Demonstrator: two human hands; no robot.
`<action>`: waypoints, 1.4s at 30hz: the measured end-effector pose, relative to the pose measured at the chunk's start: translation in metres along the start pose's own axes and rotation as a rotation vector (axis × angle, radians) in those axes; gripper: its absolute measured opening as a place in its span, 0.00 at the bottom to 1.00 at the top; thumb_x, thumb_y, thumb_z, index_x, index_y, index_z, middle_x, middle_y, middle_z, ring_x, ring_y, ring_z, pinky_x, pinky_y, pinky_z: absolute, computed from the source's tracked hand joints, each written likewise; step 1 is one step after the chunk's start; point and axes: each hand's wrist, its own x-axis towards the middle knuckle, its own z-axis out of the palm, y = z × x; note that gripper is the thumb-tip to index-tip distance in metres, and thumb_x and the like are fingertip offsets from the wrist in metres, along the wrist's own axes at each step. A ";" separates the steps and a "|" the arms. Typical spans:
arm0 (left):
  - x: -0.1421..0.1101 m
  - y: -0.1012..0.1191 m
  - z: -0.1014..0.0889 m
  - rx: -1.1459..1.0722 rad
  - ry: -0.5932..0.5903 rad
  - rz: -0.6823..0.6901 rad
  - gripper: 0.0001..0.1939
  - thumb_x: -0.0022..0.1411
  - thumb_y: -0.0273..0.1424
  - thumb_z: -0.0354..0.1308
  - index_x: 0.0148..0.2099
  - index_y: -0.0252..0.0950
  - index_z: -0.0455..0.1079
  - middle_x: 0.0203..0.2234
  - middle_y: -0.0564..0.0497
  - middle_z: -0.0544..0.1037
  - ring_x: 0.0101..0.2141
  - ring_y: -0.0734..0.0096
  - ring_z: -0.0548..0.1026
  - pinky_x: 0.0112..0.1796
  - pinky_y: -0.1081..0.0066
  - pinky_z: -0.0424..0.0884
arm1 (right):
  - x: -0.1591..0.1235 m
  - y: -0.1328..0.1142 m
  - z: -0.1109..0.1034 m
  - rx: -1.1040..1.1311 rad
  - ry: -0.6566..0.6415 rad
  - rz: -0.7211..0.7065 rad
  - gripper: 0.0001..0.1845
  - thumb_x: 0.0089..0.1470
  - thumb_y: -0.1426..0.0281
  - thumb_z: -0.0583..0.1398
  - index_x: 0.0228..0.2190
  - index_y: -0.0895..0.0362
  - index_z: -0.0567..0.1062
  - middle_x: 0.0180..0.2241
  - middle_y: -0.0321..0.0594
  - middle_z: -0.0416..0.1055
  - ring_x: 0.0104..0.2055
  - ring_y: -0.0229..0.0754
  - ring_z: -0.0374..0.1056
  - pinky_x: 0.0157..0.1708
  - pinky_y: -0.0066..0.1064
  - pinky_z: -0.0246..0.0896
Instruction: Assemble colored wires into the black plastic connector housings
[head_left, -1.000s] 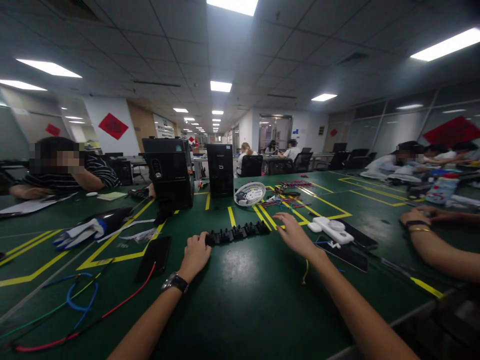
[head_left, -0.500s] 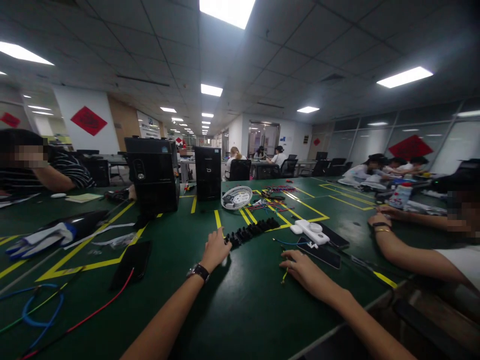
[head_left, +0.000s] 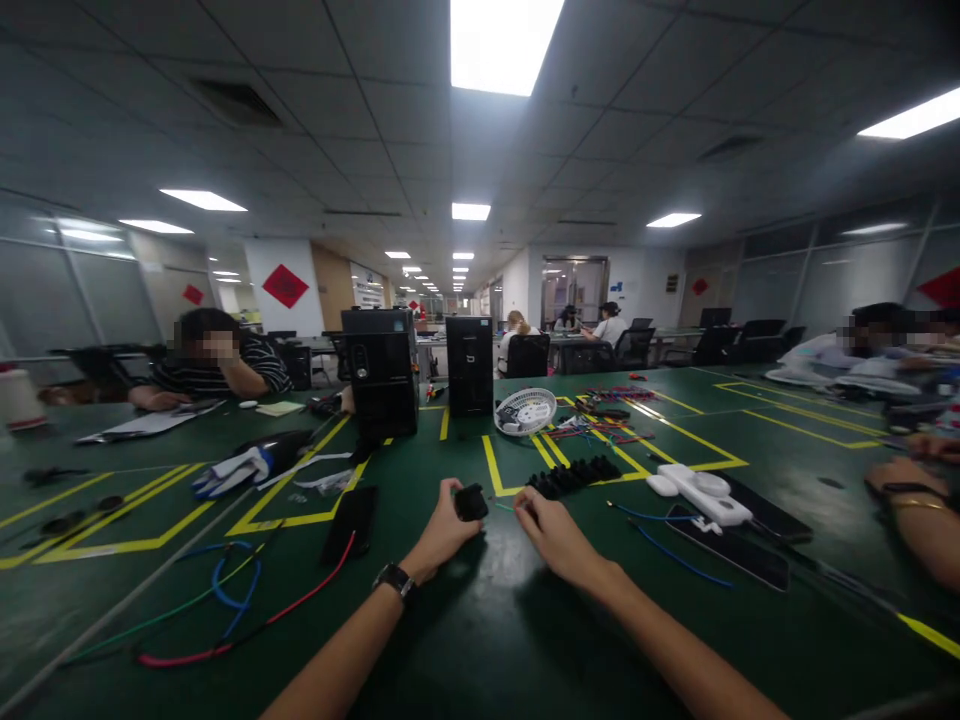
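Left hand [head_left: 441,532] narrow, thumb and fingers closed about a small black blocky piece [head_left: 471,503], probably plastic. Hold is from the piece's left, leaving the side toward the right hand exposed; reads as a steadying grip.

Right hand [head_left: 559,538] just to the right of the piece, apart from it. Fingers bent, tips drawn together. A short thin green wire [head_left: 504,506] shows just left of those tips; cannot tell whether they pinch it or anything else. With both hands drawn close around the piece, the posture suggests close, fine handling.

Just beyond the right hand: a slanted row of knobbly black blocks [head_left: 574,478], lined up side by side, probably to keep them together and within reach.

Right of the right hand: two thin blue wires [head_left: 679,578], then a long white rounded plastic device [head_left: 701,490] near a flat black glossy slab [head_left: 731,548]. Left of the left hand: another flat black slab, phone-shaped [head_left: 349,525], with a thick red wire [head_left: 319,592] curving up to its near edge.

Well beyond both hands: a round white lattice basket [head_left: 525,412] and a loose spread of multicoloured wires [head_left: 600,428], perhaps parked there to leave room for the hands on the dark green tabletop [head_left: 495,650].
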 end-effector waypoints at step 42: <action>-0.027 -0.008 0.000 -0.163 0.124 0.023 0.48 0.49 0.24 0.63 0.65 0.43 0.40 0.45 0.46 0.69 0.44 0.66 0.71 0.50 0.60 0.63 | 0.008 -0.009 0.055 0.066 0.041 -0.031 0.20 0.61 0.69 0.50 0.53 0.53 0.69 0.43 0.44 0.76 0.43 0.46 0.73 0.42 0.36 0.66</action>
